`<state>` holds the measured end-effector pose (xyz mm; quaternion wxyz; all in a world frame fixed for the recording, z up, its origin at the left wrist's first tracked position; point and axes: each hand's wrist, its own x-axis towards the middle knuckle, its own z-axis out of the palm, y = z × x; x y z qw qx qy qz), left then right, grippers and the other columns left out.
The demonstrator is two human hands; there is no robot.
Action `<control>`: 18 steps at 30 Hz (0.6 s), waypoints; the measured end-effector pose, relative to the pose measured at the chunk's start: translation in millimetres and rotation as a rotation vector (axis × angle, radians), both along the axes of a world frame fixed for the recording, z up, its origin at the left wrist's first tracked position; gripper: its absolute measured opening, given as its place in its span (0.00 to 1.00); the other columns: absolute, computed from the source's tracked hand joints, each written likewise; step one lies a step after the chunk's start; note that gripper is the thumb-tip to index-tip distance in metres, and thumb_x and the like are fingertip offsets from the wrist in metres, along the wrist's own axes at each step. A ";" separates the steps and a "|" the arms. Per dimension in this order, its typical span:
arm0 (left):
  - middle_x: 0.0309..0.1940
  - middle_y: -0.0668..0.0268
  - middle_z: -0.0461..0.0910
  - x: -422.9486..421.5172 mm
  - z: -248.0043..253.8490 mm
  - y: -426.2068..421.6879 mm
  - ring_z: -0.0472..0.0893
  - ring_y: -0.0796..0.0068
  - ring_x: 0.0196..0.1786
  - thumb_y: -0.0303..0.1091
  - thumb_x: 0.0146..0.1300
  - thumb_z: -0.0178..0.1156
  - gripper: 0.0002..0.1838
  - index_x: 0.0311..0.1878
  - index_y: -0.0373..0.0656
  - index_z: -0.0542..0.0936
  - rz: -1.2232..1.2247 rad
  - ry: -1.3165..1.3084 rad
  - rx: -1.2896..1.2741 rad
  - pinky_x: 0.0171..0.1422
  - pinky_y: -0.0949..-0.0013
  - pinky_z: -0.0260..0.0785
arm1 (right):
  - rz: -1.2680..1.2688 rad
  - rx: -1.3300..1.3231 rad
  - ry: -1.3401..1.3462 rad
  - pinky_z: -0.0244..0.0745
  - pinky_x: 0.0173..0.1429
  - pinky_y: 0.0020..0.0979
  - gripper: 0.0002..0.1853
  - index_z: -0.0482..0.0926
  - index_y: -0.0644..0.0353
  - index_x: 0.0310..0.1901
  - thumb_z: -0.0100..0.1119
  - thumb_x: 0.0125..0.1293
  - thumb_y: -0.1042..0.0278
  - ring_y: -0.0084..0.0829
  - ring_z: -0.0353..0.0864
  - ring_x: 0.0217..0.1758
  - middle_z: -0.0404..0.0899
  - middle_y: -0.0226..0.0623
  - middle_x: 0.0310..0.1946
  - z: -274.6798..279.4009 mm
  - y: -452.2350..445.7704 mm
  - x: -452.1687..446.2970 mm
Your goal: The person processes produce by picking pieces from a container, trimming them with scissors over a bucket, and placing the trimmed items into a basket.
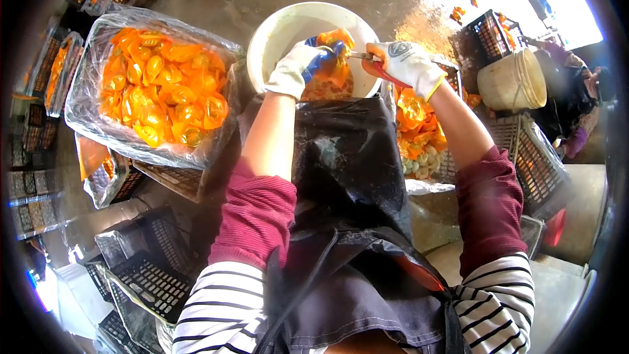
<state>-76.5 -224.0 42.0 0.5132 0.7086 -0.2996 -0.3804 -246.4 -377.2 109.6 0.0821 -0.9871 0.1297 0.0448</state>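
Note:
Over a white bucket [259, 39], both of my gloved hands meet near its right side. My left hand [301, 65], in a white and blue glove, is closed on an orange piece [337, 62]. My right hand [409, 65], in a white glove, grips a tool with red handles [391, 77]; its metal end reaches the orange piece. Inside the bucket, orange-brown bits [324, 89] lie at the bottom. A dark apron [347, 157] covers my lap just below the bucket.
A plastic-lined crate [85, 105] full of orange pieces stands left. More orange pieces [416, 121] and pale ones lie right, under my right arm. Black crates [154, 282] are at lower left. A beige bucket [511, 82] and another person [576, 98] are at the right.

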 end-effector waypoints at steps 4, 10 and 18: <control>0.45 0.61 0.82 -11.1 13.7 4.3 0.76 0.72 0.51 0.55 0.56 0.67 0.31 0.52 0.39 0.79 0.054 0.148 -0.138 0.60 0.69 0.64 | -0.018 0.007 0.029 0.74 0.37 0.41 0.16 0.75 0.53 0.39 0.55 0.64 0.49 0.48 0.81 0.34 0.80 0.46 0.30 8.1 1.0 2.1; 0.45 0.60 0.82 -9.8 5.1 0.3 0.78 0.71 0.49 0.53 0.59 0.64 0.29 0.53 0.37 0.79 0.261 0.059 -0.068 0.57 0.70 0.67 | 0.007 -0.020 0.008 0.75 0.39 0.43 0.18 0.76 0.53 0.43 0.54 0.64 0.46 0.49 0.81 0.35 0.80 0.48 0.31 -7.5 3.5 8.4; 0.41 0.59 0.84 -17.6 24.6 10.2 0.81 0.69 0.44 0.49 0.67 0.55 0.25 0.50 0.32 0.79 0.364 0.039 -0.161 0.52 0.69 0.71 | 0.043 -0.041 0.000 0.76 0.41 0.44 0.19 0.76 0.52 0.49 0.50 0.67 0.48 0.52 0.81 0.37 0.80 0.51 0.33 -18.5 13.2 14.5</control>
